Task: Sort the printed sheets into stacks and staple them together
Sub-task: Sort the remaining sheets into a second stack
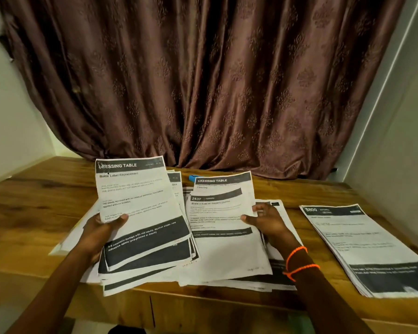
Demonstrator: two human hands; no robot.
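While left hand (101, 227) pinches a floppy fanned bundle (140, 213) and right hand (266, 219) pinches one sheet (225, 213), best gripped mid-edge; thin, slippery, crease-prone.

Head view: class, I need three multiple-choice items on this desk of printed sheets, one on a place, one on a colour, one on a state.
1. Where does the separate stack lie?
A. at the right of the table
B. on the floor
C. against the curtain

2. What colour are the wrist bands?
A. green
B. orange
C. white

3. What is the left hand doing?
A. resting flat on bare wood
B. hanging idle
C. holding up a sheaf

Key: 1 A, it lies alone, right of the middle pile. 2 B, bright orange on the right wrist. 3 C, the thumb pinches the raised sheets.
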